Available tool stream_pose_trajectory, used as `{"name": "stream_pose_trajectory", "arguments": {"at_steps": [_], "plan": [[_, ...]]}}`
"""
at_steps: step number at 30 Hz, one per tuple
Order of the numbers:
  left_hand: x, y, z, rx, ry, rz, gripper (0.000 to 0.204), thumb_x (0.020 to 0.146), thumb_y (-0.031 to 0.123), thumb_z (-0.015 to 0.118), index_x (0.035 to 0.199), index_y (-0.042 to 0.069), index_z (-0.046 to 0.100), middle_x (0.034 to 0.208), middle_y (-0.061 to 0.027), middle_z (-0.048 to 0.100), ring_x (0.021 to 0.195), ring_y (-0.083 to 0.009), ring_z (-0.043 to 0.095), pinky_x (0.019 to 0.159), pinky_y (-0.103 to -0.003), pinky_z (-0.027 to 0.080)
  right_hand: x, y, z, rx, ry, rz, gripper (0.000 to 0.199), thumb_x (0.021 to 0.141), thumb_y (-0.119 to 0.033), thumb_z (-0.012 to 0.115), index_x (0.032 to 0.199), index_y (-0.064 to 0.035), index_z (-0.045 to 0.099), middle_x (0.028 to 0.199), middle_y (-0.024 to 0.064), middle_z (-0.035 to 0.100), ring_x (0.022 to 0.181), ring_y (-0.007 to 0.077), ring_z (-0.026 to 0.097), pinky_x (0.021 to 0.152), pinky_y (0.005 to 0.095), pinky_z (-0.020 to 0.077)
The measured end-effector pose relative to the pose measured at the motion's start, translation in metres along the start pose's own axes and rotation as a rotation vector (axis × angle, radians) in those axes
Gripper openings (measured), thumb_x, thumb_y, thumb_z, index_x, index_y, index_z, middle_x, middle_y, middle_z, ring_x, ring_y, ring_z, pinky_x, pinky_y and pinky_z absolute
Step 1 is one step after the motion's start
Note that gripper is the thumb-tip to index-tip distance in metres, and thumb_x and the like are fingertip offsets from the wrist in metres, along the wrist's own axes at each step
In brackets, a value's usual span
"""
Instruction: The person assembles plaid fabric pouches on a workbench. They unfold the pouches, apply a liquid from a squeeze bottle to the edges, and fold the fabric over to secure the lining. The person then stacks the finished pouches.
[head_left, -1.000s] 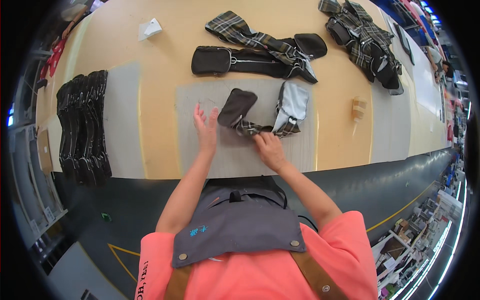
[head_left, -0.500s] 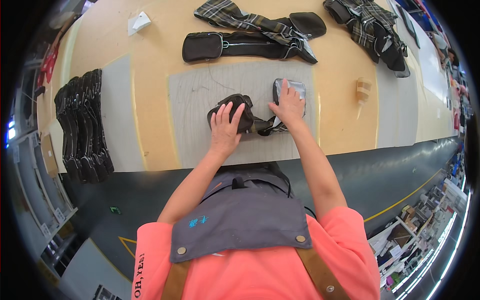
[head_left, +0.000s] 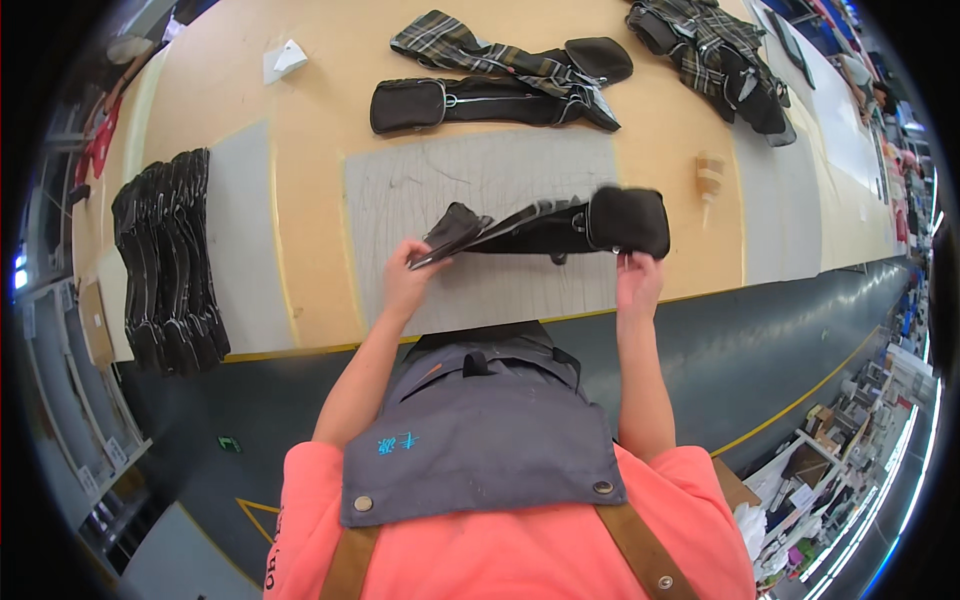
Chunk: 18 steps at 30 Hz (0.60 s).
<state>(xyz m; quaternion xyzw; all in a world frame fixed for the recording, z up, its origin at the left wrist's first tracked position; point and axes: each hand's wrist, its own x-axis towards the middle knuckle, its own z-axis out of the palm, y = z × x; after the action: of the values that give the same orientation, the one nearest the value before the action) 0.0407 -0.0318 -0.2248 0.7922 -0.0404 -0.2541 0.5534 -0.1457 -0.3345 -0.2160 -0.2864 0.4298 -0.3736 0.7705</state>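
A long black fabric piece [head_left: 545, 235] with a zipped pouch at each end is stretched between my hands over the grey cutting mat [head_left: 480, 295]. My left hand [head_left: 407, 278] pinches its left end, which is folded and tilted. At the other end, my right hand [head_left: 640, 285] grips the lower edge of the rounded black pouch [head_left: 630, 220], fingers partly hidden beneath it. Some plaid lining shows along the upper edge of the strip, and a small metal ring hangs near the right pouch.
Beyond the mat lie a similar black pouch strip [head_left: 500, 103] and a plaid strip [head_left: 455, 40]. A plaid-and-black heap [head_left: 720, 65] is at the far right, near a glue bottle [head_left: 709, 178]. Several stacked black strips [head_left: 165, 255] lie left; a white scrap [head_left: 290, 58] sits far left.
The black piece has gone from lying bunched under my palms to being pulled out lengthwise. My right hand has shifted right and nearer, my left hand leftward; both now grip its ends.
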Motion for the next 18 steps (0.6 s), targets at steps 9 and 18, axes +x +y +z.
{"name": "stream_pose_trajectory", "arguments": {"at_steps": [9,18], "plan": [[-0.036,-0.067,-0.036,-0.892,0.275,-0.446,0.030,0.085,0.023,0.070,0.110,0.013,0.056,0.107,-0.0030,0.060,0.102,-0.0187,0.056,0.088,-0.048,0.044,-0.025,0.009,-0.070,-0.118,0.128,0.384,0.035,0.082,-0.020,0.069,0.113,-0.0085,0.057,0.103,0.0045,0.060,0.093,0.0213,0.057,0.085,0.0331,0.0425],[-0.004,-0.059,-0.068,-1.116,0.296,-0.320,0.038,0.095,0.025,0.056,0.128,0.007,0.048,0.125,-0.0073,0.056,0.112,-0.0238,0.056,0.094,-0.041,0.048,-0.007,-0.026,-0.019,-1.431,-0.437,-0.544,0.020,0.072,0.003,0.063,0.091,0.0006,0.057,0.086,0.0122,0.062,0.085,0.0228,0.060,0.078,0.0321,0.0467]]}}
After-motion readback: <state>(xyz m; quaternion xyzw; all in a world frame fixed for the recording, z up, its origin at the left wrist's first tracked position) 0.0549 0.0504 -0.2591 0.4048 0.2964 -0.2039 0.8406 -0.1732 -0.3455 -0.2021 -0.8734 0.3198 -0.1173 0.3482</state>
